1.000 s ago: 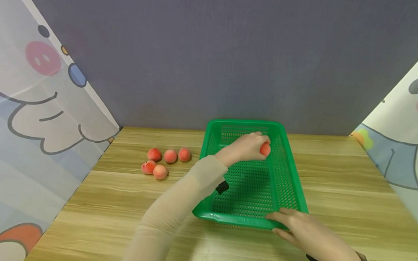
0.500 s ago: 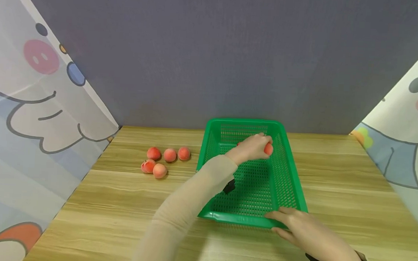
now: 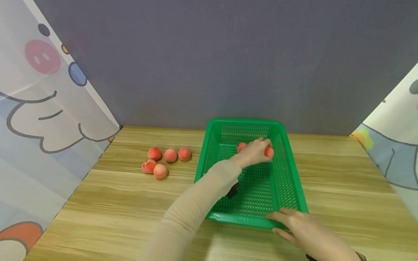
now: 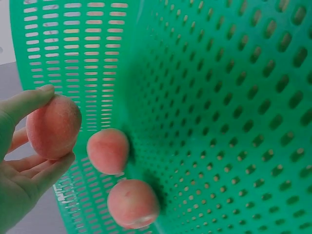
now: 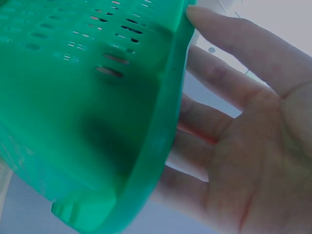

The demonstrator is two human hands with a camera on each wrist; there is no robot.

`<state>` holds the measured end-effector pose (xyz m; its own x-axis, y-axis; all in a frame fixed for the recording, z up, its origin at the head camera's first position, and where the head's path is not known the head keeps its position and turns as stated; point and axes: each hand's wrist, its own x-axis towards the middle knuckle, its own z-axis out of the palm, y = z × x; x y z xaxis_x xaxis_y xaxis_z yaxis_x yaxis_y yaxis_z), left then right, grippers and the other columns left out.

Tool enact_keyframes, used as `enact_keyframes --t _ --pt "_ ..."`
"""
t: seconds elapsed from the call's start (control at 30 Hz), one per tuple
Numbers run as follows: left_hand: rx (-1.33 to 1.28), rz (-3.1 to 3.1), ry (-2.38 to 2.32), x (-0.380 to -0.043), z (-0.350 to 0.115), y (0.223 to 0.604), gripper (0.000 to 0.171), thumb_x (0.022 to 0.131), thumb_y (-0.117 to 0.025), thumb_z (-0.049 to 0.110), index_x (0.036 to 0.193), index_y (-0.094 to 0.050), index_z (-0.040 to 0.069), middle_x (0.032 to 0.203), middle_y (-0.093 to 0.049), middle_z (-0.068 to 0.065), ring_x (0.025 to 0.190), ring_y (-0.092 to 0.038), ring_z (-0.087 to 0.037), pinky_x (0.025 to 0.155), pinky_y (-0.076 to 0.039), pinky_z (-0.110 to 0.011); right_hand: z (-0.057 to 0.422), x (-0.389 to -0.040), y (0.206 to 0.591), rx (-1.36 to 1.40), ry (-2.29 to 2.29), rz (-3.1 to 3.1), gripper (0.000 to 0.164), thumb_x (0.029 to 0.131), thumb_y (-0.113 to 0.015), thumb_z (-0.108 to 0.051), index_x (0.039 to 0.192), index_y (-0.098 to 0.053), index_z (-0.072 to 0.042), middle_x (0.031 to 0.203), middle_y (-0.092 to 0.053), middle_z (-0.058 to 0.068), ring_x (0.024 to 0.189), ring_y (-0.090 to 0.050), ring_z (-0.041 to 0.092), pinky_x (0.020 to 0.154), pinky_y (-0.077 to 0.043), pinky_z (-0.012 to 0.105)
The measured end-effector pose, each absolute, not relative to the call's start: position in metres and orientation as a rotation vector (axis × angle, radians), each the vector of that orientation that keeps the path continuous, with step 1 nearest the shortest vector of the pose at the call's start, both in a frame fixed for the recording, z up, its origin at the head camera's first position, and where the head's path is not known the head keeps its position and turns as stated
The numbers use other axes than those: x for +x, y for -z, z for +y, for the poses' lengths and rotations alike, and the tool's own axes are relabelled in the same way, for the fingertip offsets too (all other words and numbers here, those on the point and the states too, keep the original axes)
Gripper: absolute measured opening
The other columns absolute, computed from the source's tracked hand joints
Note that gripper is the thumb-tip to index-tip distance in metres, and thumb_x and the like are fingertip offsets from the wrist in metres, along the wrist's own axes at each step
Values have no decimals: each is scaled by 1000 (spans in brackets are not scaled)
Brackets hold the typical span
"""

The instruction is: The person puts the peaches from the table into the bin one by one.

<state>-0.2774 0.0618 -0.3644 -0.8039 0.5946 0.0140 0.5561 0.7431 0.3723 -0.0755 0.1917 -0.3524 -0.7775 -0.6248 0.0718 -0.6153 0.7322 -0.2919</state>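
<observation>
Held peach (image 4: 54,127) reddish; 2 peaches (image 4: 133,204) in green basket (image 3: 239,220), perhaps touching.

The left hand (image 4: 22,183) pinches a reddish peach (image 4: 54,127) between its thumb, on the upper side, and fingertips underneath, close by the rim edge of a green basket (image 4: 80,48). Inside, two others lie along the edge where the slotted wall meets the finely holed base (image 4: 229,146): a second peach (image 4: 108,151), nearer the held one, and a third peach (image 4: 132,204) just beside it.
</observation>
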Motion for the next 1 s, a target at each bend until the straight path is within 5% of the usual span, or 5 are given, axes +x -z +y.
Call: enact_keyframes --t 0.47,0.8,1.0 --pt "973 2840 -452 -281 67 386 42 78 -66 33 109 -46 12 114 -46 -9 82 -52 -11 57 -41 -15 192 -77 353 -1041 477 2879 28 78 -65 -21 106 -63 -14 97 -61 8 89 -59 32 67 -49 41" --pt "970 2809 -458 -282 68 400 53 79 -63 34 119 -39 10 117 -42 -13 64 -53 -7 52 -41 -13 192 -78 354 -1053 477 2887 28 78 -65 -21 105 -63 -13 97 -61 8 88 -59 31 66 -50 39" --pt "991 2798 -459 -281 69 403 57 79 -63 34 124 -37 10 117 -44 -13 67 -54 -7 55 -41 -12 192 -78 355 -1043 481 2887 28 78 -65 -20 105 -63 -13 98 -61 11 89 -59 33 67 -49 42"
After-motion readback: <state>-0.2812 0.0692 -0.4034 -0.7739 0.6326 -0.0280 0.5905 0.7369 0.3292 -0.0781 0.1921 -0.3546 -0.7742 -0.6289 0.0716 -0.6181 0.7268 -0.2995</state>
